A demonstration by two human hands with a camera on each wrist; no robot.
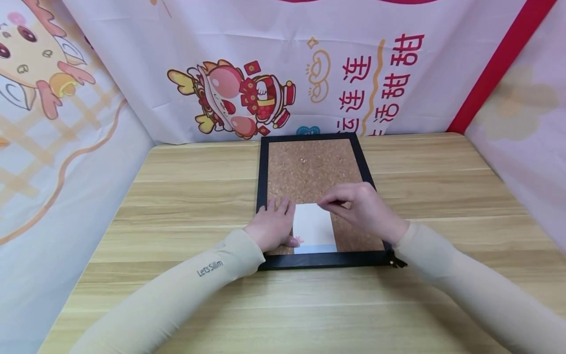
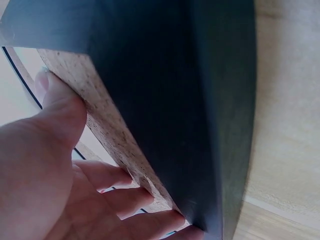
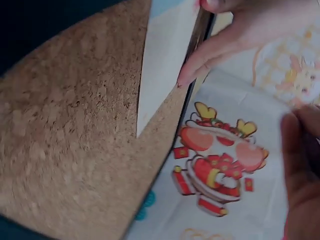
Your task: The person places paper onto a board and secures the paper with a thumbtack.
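Observation:
A white sheet of paper (image 1: 313,223), with a pale blue band and a small pink figure near its bottom, lies on the lower part of a black-framed corkboard (image 1: 309,179). My left hand (image 1: 273,226) rests with spread fingers along the paper's left edge, across cork and frame. Its thumb (image 2: 57,95) lies at the sheet's lower left. Over the sheet's upper right corner, my right hand (image 1: 360,206) has thumb and forefinger brought together in a pinch. I cannot tell what small thing the fingertips hold, since they hide it.
Small shiny bits (image 1: 303,160) sit on the upper cork. A small black item (image 1: 398,260) lies by the board's lower right corner, beside the right sleeve. The board lies on a wooden table (image 1: 199,196); a printed cloth (image 1: 287,39) hangs behind it.

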